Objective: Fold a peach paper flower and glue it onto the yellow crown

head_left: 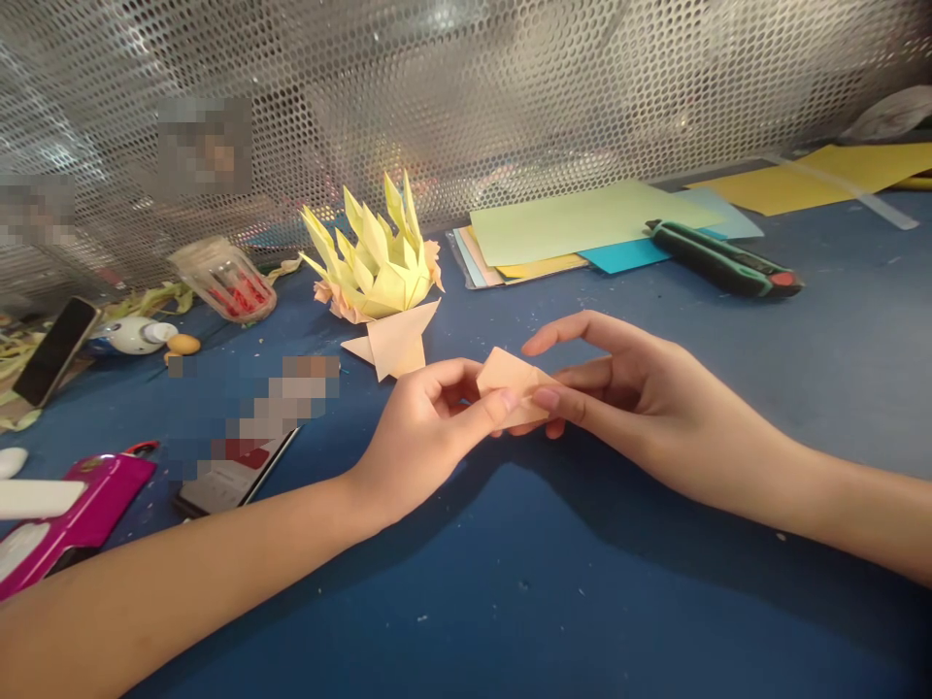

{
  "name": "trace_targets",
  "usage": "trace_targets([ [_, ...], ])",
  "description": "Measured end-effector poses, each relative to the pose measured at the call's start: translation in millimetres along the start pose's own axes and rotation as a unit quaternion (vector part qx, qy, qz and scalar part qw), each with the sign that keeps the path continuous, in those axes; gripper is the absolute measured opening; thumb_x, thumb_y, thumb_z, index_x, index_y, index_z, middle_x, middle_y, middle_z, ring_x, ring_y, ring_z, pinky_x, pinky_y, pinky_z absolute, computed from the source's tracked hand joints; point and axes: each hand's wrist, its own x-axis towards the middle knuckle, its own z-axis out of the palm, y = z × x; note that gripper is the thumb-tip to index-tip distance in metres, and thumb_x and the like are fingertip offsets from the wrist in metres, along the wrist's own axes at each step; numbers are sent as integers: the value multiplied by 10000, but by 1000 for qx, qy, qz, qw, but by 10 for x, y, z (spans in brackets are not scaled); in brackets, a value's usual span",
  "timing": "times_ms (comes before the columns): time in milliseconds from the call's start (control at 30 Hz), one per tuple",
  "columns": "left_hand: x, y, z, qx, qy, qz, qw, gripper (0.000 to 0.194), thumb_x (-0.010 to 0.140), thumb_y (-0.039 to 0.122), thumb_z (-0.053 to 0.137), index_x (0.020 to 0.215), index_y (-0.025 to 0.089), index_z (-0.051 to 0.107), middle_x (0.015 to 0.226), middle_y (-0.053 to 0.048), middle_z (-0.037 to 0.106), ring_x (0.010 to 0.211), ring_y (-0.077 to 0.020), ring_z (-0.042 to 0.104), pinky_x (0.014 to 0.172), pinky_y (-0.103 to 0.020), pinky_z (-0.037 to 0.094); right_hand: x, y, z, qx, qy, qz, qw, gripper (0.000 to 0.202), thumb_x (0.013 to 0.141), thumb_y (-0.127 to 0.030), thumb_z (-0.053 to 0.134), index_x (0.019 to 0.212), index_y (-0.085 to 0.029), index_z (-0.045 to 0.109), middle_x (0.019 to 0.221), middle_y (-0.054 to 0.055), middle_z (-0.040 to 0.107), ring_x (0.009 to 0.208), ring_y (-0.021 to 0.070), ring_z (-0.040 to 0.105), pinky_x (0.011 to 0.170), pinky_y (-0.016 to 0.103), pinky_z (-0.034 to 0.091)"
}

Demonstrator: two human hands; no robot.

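Between my two hands, just above the blue table, is a small folded piece of peach paper (502, 371). My left hand (429, 417) pinches its left side, with the thumb on top and the other fingers underneath. At the right side, the thumb of my right hand (626, 388) presses the paper while its index finger is raised apart from it. Beyond my left hand sit pale peach folded paper pieces (397, 340). Right behind them stands a paper flower (385, 267) with pointed yellow-green petals and peach ones round its base.
A box cutter (724, 257) lies by coloured paper sheets (575, 223) at the back right. To the left are a glass jar (225, 282) with red bits, a phone (240, 471), another phone (54, 351) and a magenta object (109, 500). A perforated metal panel (510, 107) bounds the back.
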Motion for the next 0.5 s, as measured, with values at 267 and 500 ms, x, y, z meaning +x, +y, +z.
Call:
trace_targets([
  [267, 9, 8, 1, 11, -10, -6, 1000, 271, 864, 362, 811, 757, 168, 654, 730, 18, 700, 755, -149, 715, 700, -233, 532, 1, 13, 1, -10, 13, 4, 1000, 346, 922, -476, 701, 1139, -255, 547, 877, 49, 822, 853, 247, 804, 741, 319, 650],
  [500, -8, 30, 15, 13, -31, -2, 999, 199, 899, 301, 784, 799, 158, 687, 731, 14, 723, 724, -123, 686, 676, -220, 502, -18, -3, 4, -3, -6, -5, 1000, 295, 951, -455, 675, 1133, -261, 549, 864, 28, 821, 819, 202, 796, 725, 271, 640],
])
